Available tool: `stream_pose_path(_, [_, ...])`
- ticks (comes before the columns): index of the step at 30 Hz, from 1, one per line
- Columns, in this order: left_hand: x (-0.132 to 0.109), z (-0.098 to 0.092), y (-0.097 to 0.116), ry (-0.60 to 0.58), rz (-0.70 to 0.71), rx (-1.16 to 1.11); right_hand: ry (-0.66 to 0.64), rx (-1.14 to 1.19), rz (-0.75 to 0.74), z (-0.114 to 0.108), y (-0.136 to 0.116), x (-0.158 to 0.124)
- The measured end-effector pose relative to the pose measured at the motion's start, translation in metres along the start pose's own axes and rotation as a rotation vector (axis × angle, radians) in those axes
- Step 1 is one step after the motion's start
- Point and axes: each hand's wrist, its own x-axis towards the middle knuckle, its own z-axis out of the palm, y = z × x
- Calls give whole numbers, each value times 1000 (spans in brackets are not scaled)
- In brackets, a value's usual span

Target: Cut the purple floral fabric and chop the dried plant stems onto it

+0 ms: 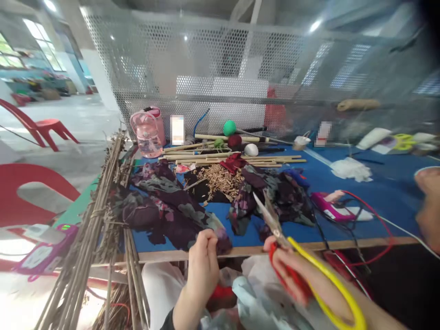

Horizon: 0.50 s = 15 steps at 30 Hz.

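Observation:
My left hand is closed in a pinch at the table's front edge, beside the near corner of a dark floral cloth. Whatever its fingertips hold, if anything, is hidden. In my right hand is a pair of scissors, its blades slightly apart and pointing up and left. One handle loop is red, within the fingers; the other is yellow and sticks out toward me. Beyond the blades lies a second piece of dark floral cloth. A heap of brown plant clippings sits between the cloths on something black.
Bundled dry stalks lean at the table's left. Light sticks, a pink-handled bottle and a green ball stand behind. Purple devices with cables lie right. Another person's hand shows at the right edge. Mesh rises behind.

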Motion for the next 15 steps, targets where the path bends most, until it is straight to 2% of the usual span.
stream_pose_path(1, [3, -1, 7, 25, -6, 18, 109, -51, -97, -20, -7, 5])
stream_pose_path(2, [7, -2, 15, 42, -8, 38, 357, -247, -235, -39, -14, 12])
stream_pose_path(3, [14, -4, 24, 53, -12, 68, 536, -465, -352, -59, -21, 20])
stream_pose_path(4, [22, -5, 34, 58, -17, 109, 672, -642, -404, -77, -27, 30])
stream_pose_path(5, [33, -6, 44, 56, -20, 163, 752, -792, -396, -92, -33, 40])
stream_pose_path(7, [62, -9, 64, 25, -3, 305, 772, -1022, -355, -113, -46, 57])
stream_pose_path(10, [121, -16, 90, -87, 127, 544, 655, -1163, -325, -121, -69, 70])
stream_pose_path(12, [166, -28, 105, -206, 262, 666, 637, -1164, -376, -113, -92, 67])
stream_pose_path(13, [188, -37, 114, -265, 311, 726, 634, -1135, -447, -104, -106, 62])
stream_pose_path(14, [209, -46, 125, -305, 350, 790, 622, -1102, -532, -92, -123, 57])
stream_pose_path(15, [227, -56, 136, -325, 385, 851, 566, -1027, -690, -76, -141, 52])
